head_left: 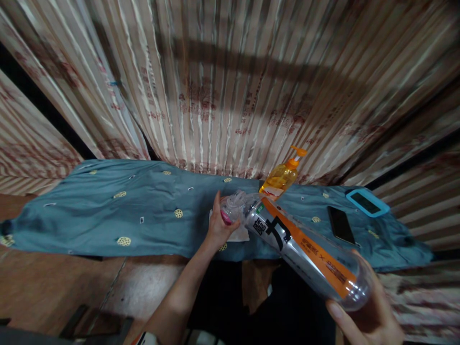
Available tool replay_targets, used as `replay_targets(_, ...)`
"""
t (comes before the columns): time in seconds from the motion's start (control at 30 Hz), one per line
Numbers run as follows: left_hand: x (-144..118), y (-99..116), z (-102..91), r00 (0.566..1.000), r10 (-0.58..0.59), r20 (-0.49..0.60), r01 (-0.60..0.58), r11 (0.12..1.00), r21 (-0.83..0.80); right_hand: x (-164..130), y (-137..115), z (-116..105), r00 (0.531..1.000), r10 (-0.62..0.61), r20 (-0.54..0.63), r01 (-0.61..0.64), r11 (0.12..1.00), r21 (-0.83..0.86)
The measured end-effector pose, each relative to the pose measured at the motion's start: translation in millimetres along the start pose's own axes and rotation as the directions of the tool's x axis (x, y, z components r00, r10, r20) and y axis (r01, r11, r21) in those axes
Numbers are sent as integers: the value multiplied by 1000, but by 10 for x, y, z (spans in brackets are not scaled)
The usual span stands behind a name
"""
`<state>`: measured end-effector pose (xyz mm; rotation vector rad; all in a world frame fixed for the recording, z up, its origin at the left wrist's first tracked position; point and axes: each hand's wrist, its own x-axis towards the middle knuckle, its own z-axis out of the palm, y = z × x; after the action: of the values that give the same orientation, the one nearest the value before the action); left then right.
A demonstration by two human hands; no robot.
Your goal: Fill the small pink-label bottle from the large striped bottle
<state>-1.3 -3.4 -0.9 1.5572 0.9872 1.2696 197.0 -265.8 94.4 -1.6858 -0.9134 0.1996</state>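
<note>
The person's right hand cups the base of a large clear plastic bottle with an orange-and-black label, fingers wrapped under it so it lies tilted, neck pointing away over the teal embroidered cloth on the table. The left hand closes its fingers around the bottle's neck, pinching a pink cap-like piece, steadying that end. Just behind stands an orange pump bottle; a black phone and a blue-framed device lie to the right, clear of the hands.
</note>
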Motion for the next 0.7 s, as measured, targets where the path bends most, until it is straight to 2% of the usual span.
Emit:
replay_targets(0.13,-1,43,-6,1000,-1,18,1,1000,-3,24,86,-65,1000,-25,4,25,999,-31)
replay_targets(0.37,-7,48,-5,1000,17,7,-17,1000,-5,49,76,-96,996,-81,40,82,996,-39)
replay_targets(0.7,-7,16,16,1000,24,-8,-25,1000,-15,8,27,-39,1000,6,9,-6,1000,-17)
